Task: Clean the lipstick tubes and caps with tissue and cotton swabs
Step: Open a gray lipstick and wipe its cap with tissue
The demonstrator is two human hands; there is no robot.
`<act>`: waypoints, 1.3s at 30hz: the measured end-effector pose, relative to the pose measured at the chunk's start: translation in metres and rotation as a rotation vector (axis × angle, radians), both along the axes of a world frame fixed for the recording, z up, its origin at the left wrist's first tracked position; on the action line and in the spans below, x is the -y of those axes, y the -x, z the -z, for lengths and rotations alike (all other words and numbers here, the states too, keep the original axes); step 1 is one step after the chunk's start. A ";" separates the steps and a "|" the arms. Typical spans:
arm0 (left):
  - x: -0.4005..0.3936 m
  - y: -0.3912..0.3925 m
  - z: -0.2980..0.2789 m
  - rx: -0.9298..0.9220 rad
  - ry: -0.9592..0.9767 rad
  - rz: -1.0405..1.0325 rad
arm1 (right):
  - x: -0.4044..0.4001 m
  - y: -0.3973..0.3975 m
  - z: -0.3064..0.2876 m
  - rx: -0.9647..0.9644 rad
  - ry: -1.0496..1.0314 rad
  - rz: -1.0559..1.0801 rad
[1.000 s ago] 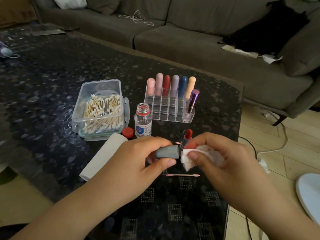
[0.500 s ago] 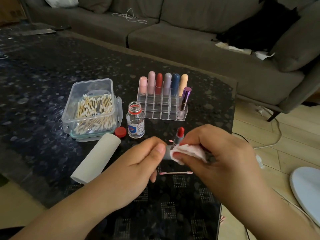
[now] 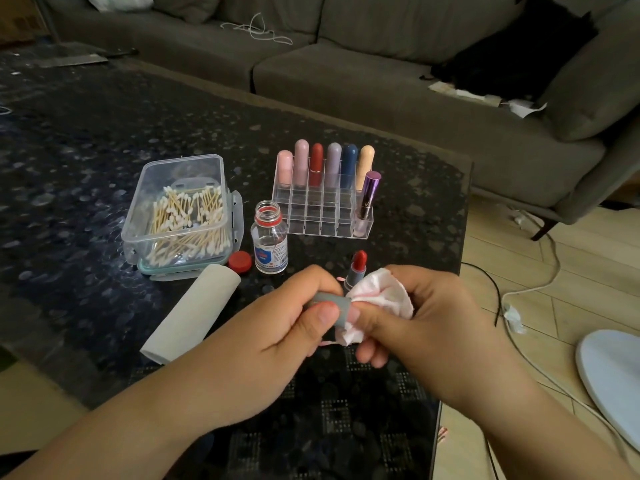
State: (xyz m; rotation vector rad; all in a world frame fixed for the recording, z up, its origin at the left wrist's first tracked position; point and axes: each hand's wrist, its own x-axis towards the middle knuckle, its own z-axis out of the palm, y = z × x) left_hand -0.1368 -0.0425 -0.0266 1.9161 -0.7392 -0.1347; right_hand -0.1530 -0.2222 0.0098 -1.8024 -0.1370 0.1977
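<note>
My left hand (image 3: pixel 277 327) grips a grey lipstick cap (image 3: pixel 329 304) between thumb and fingers, its open end facing right. My right hand (image 3: pixel 429 323) pinches a white tissue (image 3: pixel 384 292) with pink stains and presses it against the cap's mouth. Just behind the hands, an uncapped red lipstick (image 3: pixel 358 268) stands upright on the dark table (image 3: pixel 86 140). A clear organizer (image 3: pixel 322 216) holds several capped lipsticks in its back row and a purple one (image 3: pixel 369 195) at its front right. A pink-tipped cotton swab (image 3: pixel 325 342) shows only partly under my hands.
A clear box of cotton swabs (image 3: pixel 180 209) stands at the left, with an open small bottle (image 3: pixel 270 240) and its red lid (image 3: pixel 239 261) beside it. A tissue roll (image 3: pixel 194 313) lies by my left wrist. Cables (image 3: pixel 540 271) and a white object (image 3: pixel 613 375) lie on the floor at right.
My right hand has worked the tissue from around the cap's side onto its open end, so the tissue now fans out above my fingers. The swab on the table is now mostly hidden.
</note>
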 end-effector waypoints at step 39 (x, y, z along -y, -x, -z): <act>0.008 -0.001 0.005 -0.468 0.325 -0.099 | 0.003 -0.001 0.006 0.152 0.263 0.059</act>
